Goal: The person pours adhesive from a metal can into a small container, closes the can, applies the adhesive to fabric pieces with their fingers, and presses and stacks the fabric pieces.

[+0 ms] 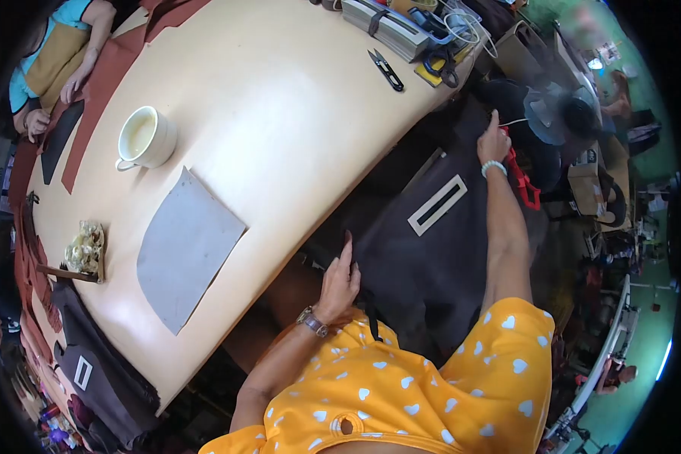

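A dark fabric piece (439, 250) with a pale rectangular frame (439, 205) on it spreads above my lap, beside the table edge. At its left edge, my left hand (339, 284), with a watch at the wrist, grips it with the index finger stretched along the side. My right hand (494, 144), wearing a beaded bracelet, grips the far right edge, index finger pointing away. Close by the right hand is a red looped object (523, 178); I cannot tell whether the hand touches it. The thumbs are mostly hidden.
On the pale table (272, 98) are a cup (147, 138), a grey curved template (185, 253), thread snips (387, 70) and scissors (440, 66). Another dark piece (106, 363) hangs over the near left edge. Another person's hand (74, 83) rests across the table.
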### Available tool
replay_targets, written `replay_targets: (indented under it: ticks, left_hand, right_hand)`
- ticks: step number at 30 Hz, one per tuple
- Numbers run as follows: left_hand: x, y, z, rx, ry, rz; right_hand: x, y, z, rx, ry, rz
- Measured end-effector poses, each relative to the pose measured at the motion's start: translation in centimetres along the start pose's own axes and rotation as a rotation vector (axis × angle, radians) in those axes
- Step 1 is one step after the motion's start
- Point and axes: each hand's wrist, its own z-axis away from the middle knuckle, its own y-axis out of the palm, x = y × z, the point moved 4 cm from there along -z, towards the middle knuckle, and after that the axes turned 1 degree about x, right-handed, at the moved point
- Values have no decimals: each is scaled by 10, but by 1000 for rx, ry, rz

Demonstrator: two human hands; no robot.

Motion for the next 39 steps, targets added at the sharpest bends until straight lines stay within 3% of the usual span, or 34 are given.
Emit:
replay_targets:
  ticks: [3,9,13,16,18,20,21,22,23,24,25,26,28,30,34,36,39]
  left_hand:
    - [9,6,-12,-90,-13,210]
    - [21,6,-31,-202,91,51]
    - [45,12,-44,-140,-95,88]
    - [67,21,-45,-147,-127,132]
    - [72,22,-38,-162,-78,114]
    - [65,14,-26,-106,-11,-10]
    - [58,6,-16,-73,-8,15]
    - [51,-1,-6,-40,-6,42]
    - [44,-9,5,-7,-5,68]
    - [30,-19,19,162,-170,190]
    - [19,-30,30,104,-38,225]
    - [7,-43,41,47,98,247]
    - [-17,-66,67,79,40,388]
    - [-26,-84,90,12,121,431]
    - [-36,-149,138,-338,164,482]
    - [-28,-185,169,-664,71,371]
    - [-9,-251,229,-1233,-39,-129]
  right_hand:
    - [24,13,-21,36,15,-53]
    - [49,36,-48,89,107,-80]
    - [49,66,-54,152,142,-105]
    - [53,71,-41,-33,91,-168]
    - [60,47,-33,13,233,-402]
    - [54,41,-26,-218,287,-698]
    - [50,32,-16,-180,356,-898]
    - [34,45,-10,-388,120,-576]
    - [52,4,11,-403,164,-707]
    - [74,-44,34,-425,206,-842]
    - [97,-92,57,-455,248,-974]
    - [114,-111,68,-428,114,-1255]
    - [148,-141,92,-290,85,-1511]
    - [195,-167,116,-108,41,-1748]
    - [294,-223,164,175,-236,-1765]
    - [331,-230,188,264,-342,-1839]
    - [360,-248,218,421,-388,-1884]
